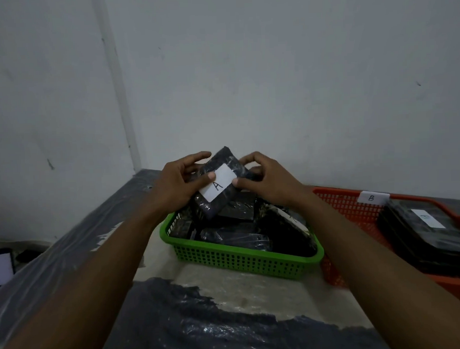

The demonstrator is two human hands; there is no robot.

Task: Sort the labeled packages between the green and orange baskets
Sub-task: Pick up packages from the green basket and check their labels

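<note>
Both the left hand (pixel 176 185) and right hand (pixel 265 179) pinch the "A" package (pixel 220 185) above the green basket (pixel 242 260). Next, probably, lower it in there, not into the orange basket (pixel 347 204).

- A handwritten "A" stood on the white label (pixel 218 184) of the black package (pixel 221 207) held above the green basket (pixel 242 261).
- A handwritten "B" stood on the white tag (pixel 372 197) at the orange basket's (pixel 339 204) far rim.
- The paper sticker (pixel 428 218) on the top package (pixel 419 242) inside the orange basket bore a letter too blurred to read.
</note>
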